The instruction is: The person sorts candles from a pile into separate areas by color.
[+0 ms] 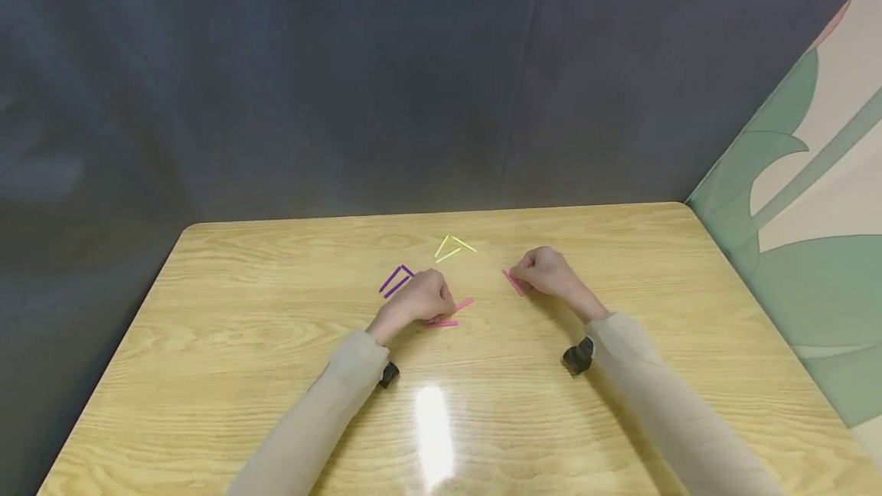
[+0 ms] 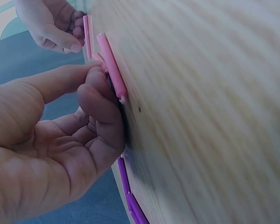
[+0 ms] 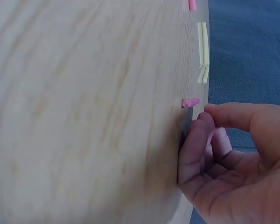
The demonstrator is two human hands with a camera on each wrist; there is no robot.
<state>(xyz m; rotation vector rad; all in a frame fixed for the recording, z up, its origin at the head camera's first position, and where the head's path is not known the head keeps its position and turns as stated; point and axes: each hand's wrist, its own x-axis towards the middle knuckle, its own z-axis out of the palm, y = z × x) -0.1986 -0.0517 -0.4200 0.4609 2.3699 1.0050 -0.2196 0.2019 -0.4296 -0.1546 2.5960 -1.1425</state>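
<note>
In the head view my left hand [image 1: 417, 298] is low over the table, thumb and forefinger pinching a slanted pink stick [image 1: 465, 304]. A second pink stick [image 2: 111, 65] lies flat just beside those fingertips. My right hand [image 1: 544, 272] rests on the table farther right, fingers loosely curled, near a third pink stick [image 1: 513, 283]. In the right wrist view that stick [image 3: 190, 102] lies just off the thumb and forefinger tips, with nothing seen between them. Behind the left hand are several purple sticks [image 1: 390, 279], partly covered by it.
Several yellow sticks [image 1: 448, 255] form an open angular shape toward the table's back. The wooden table [image 1: 241, 343] ends at a dark curtain [image 1: 413, 98], with a leaf-patterned cloth [image 1: 813, 251] at the right. Black wrist cameras [image 1: 577, 357] hang under both sleeves.
</note>
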